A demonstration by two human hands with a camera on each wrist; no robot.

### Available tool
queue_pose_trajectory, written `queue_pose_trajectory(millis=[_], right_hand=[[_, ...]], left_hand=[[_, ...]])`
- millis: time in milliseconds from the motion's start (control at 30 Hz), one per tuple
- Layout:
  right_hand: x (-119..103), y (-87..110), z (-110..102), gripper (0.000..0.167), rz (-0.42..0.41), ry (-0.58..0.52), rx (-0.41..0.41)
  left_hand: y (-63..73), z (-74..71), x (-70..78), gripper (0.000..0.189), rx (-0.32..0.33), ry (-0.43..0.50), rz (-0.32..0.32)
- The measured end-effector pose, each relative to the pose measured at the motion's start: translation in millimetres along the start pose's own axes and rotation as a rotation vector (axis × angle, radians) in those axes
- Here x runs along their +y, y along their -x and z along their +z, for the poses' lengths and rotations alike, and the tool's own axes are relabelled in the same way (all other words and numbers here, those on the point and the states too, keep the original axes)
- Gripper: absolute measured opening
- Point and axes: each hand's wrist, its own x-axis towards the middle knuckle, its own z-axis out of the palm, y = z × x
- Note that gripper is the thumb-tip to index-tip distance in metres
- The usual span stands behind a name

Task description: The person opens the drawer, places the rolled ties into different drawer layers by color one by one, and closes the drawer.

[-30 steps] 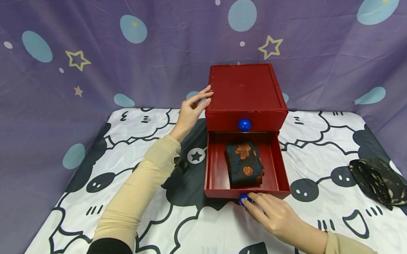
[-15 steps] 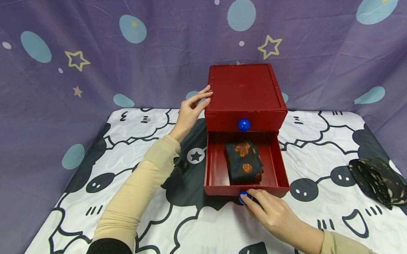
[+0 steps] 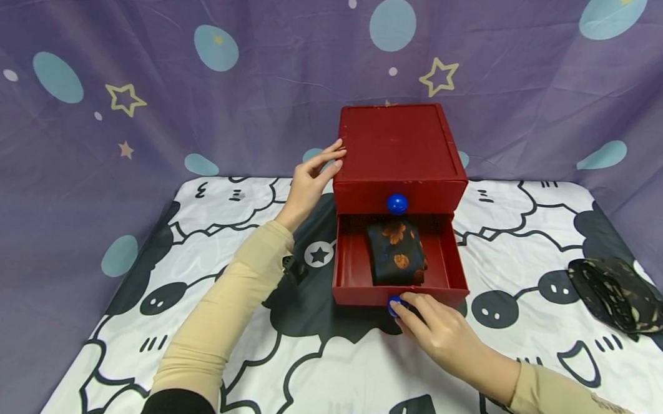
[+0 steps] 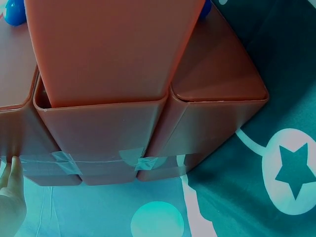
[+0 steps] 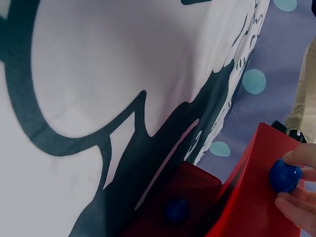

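Observation:
A red cabinet (image 3: 397, 141) of stacked drawers stands on the cloth-covered table. Its middle drawer (image 3: 355, 296) is partly pulled out, with a folded dark cloth with orange flowers (image 3: 393, 260) lying inside. My right hand (image 3: 445, 338) pinches that drawer's round blue knob (image 5: 285, 176) between thumb and fingers. With fairly straight fingers, my left hand (image 3: 310, 181) rests against the left side of the top unit. The left wrist view shows the pulled-out drawer (image 4: 113, 54) jutting from its casing.
A folded camouflage-patterned cloth (image 3: 619, 297) lies on the table at the right. The top drawer's knob (image 3: 397, 203) sits flush with its closed front, and a lower drawer's knob (image 5: 176, 210) shows beneath. A purple patterned curtain (image 3: 258, 103) hangs behind the cabinet.
The middle drawer has slid partway back into the cabinet, carrying the flowered cloth with it. My right hand has moved forward on the knob; my left hand has stayed in place.

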Motion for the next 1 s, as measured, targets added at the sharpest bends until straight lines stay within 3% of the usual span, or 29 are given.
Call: queue_pose_trajectory(millis=[633, 1000], right_hand=[[13, -0.9, 10, 0.034, 0.076, -0.018, -0.035], [21, -1.4, 13, 0.029, 0.123, -0.01, -0.142]], left_hand=[[0.4, -0.2, 0.5, 0.029, 0.002, 0.008, -0.003], [0.4, -0.2, 0.4, 0.029, 0.002, 0.01, -0.009]])
